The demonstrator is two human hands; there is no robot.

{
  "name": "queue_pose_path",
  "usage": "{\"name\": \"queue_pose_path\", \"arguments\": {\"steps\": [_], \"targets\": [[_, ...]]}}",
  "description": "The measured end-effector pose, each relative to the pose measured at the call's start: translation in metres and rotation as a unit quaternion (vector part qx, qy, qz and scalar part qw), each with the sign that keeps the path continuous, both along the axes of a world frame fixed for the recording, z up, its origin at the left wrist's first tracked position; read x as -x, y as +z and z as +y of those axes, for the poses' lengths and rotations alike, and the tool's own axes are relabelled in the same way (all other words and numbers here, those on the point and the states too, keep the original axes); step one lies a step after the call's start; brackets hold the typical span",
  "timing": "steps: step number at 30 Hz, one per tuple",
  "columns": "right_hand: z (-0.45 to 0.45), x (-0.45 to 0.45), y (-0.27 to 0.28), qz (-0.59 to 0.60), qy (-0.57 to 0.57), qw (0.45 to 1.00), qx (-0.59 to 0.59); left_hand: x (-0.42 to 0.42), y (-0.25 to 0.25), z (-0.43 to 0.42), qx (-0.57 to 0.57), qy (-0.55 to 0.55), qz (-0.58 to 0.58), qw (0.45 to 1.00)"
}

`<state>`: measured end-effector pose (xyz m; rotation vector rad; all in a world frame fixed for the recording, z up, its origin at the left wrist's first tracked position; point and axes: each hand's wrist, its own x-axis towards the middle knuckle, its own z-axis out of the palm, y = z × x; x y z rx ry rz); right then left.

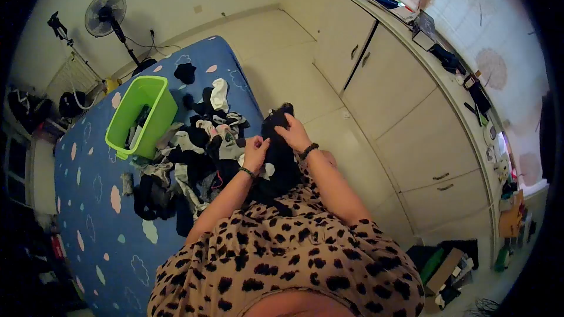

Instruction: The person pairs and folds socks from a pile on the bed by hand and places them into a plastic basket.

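Note:
In front of my lap, my right hand (295, 135) is closed on a black sock (278, 118), the thumb lying over the dark cloth. My left hand (255, 154) is beside it, lower and to the left, its fingers pinched at the edge of the black cloth. More black cloth (283, 161) lies across my lap below both hands; its separate pieces cannot be told apart. Left of my hands, a loose pile of socks (197, 149) in black, grey and white is spread on the bed. A white sock (220, 95) tops its far end.
A green plastic bin (162, 114) stands on the blue patterned bed sheet (94, 199), with a few dark and light items inside. One black sock (185, 73) lies apart near the far edge. Behind the bed is a fan (106, 14). Cream cabinets (405, 100) line the right side.

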<state>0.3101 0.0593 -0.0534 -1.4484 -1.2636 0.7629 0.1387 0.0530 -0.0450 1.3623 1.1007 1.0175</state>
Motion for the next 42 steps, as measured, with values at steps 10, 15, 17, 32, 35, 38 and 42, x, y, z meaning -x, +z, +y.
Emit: {"name": "queue_pose_path", "arguments": {"steps": [10,15,17,32,35,38,42], "targets": [[-0.003,-0.003,0.041,-0.061,-0.02,0.992,0.107,-0.01,-0.034,0.042,0.109,-0.037,-0.036,0.993],[-0.02,0.013,0.06,-0.038,-0.081,0.988,0.127,-0.01,-0.012,0.067,0.312,-0.124,-0.236,0.912],[-0.024,0.012,0.059,-0.072,-0.089,0.981,0.158,-0.014,-0.008,0.071,0.328,-0.119,-0.234,0.907],[-0.141,0.01,0.029,-0.121,-0.011,0.977,0.177,0.031,0.063,0.016,-0.355,-0.271,0.237,0.863],[-0.132,-0.004,-0.002,-0.145,0.04,0.98,0.126,0.037,0.071,0.007,-0.377,-0.369,0.29,0.798],[-0.13,0.007,0.073,0.093,0.09,0.964,0.233,0.039,0.097,0.002,-0.415,-0.374,0.285,0.779],[-0.151,0.027,0.116,0.242,0.109,0.931,0.249,0.05,0.095,-0.005,-0.447,-0.477,0.291,0.698]]}}
